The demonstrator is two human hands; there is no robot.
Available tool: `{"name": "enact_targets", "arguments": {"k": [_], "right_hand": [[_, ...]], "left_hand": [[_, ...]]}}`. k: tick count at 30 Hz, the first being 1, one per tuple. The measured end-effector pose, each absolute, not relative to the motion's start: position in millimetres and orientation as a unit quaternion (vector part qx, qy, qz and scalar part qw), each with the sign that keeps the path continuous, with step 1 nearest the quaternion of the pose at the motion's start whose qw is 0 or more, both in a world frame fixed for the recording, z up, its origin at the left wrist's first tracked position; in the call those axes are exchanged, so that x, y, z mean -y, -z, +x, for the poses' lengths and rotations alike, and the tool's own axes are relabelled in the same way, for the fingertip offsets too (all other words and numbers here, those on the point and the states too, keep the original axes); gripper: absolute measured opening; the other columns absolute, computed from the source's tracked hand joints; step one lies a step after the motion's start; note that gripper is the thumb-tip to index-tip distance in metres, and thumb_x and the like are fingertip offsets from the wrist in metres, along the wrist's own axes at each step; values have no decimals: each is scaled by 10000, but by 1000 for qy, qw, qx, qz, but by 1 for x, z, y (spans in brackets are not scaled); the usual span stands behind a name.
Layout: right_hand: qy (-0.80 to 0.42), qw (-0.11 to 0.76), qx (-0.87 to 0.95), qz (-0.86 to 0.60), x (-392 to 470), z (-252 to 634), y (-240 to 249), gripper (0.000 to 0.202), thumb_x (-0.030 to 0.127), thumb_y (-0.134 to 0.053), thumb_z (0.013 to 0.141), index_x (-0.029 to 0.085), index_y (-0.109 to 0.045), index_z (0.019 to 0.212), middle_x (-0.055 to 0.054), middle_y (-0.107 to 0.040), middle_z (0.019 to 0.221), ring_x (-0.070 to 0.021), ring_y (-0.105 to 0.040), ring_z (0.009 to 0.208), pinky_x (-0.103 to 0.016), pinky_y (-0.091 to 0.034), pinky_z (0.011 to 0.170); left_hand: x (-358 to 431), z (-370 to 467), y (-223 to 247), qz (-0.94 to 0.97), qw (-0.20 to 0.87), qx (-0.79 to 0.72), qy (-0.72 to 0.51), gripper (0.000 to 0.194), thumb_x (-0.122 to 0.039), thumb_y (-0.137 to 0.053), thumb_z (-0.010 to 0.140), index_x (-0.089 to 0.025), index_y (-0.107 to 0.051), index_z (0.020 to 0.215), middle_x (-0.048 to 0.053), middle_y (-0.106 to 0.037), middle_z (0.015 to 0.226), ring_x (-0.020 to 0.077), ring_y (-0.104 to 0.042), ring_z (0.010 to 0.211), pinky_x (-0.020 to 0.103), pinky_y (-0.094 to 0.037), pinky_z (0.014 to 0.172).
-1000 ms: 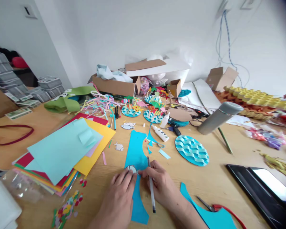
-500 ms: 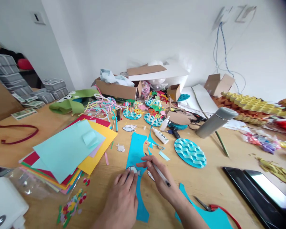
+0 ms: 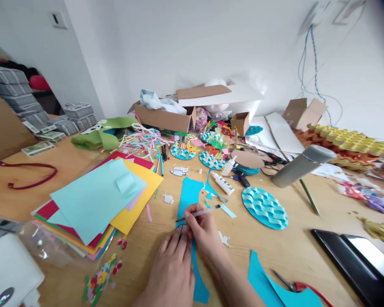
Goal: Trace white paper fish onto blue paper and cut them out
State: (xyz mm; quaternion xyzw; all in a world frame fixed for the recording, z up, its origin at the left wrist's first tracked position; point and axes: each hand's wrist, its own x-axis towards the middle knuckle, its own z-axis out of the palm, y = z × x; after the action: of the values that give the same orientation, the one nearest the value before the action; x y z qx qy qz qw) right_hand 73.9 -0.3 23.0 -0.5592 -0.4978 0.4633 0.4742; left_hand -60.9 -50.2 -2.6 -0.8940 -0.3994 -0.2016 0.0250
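Two hands at a paper fish on a blue strip

Head-worn camera, looking down at a wooden table (image 3: 141, 256). The left hand (image 3: 174, 264) lies flat, fingers extended and close together, grasping nothing; its fingertips press a small white paper fish cut-out with a dark outline (image 3: 181, 227) onto a long, curved-edged strip of bright blue paper (image 3: 190, 192). The fish is mostly covered by fingers. The right hand (image 3: 203, 224) is closed in a writing grip around a slim pen with a clear barrel (image 3: 208, 210). The pen's dark tip is just above the fish, near the strip's left edge; whether it touches paper cannot be told.

The step appears to be tracing around the fish. The next move probably calls for firm left fingertips, so the fish does not slip, and a light pen following its edge, with fingers shifted where they cover the outline.

Another white paper fish (image 3: 224, 238) lies beside the right wrist. Red-handled metal scissors (image 3: 296, 286) rest on a blue paper offcut (image 3: 259, 273) at lower right.

Writing: a white plastic squeeze bottle (image 3: 223, 183) beyond the hands carries dark print, too small to read. No brand is legible.
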Motion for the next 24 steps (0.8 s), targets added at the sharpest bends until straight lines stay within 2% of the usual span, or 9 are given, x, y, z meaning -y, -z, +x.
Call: {"name": "enact_targets", "arguments": {"k": [5, 12, 24], "right_hand": [[-408, 459, 522, -593, -1, 78, -16, 340, 517, -551, 875, 202, -499, 758, 51, -451, 552, -110, -409, 447, -231, -329, 431], [-333, 419, 577, -617, -1, 76, -15, 329, 470, -438, 937, 205, -505, 754, 22, -500, 590, -141, -452, 524, -263, -358, 527], [-343, 397, 603, -602, 0, 71, -19, 259, 393, -439, 930, 213, -465, 745, 25, -503, 618, -137, -454, 551, -246, -365, 545]], "left_hand": [[50, -62, 4, -888, 59, 395, 229, 399, -265, -471, 882, -121, -596, 1233, 77, -650, 1248, 243, -576, 1145, 374, -461, 914], [48, -61, 0, -885, 68, 391, 242, 362, -302, -427, 922, -134, -621, 1177, 60, -673, 1206, 240, -605, 1085, 366, -453, 889], [49, -59, -3, -885, 60, 393, 242, 327, -258, -410, 908, -132, -648, 1094, 63, -693, 1158, 246, -608, 1083, 386, -447, 896]]}}
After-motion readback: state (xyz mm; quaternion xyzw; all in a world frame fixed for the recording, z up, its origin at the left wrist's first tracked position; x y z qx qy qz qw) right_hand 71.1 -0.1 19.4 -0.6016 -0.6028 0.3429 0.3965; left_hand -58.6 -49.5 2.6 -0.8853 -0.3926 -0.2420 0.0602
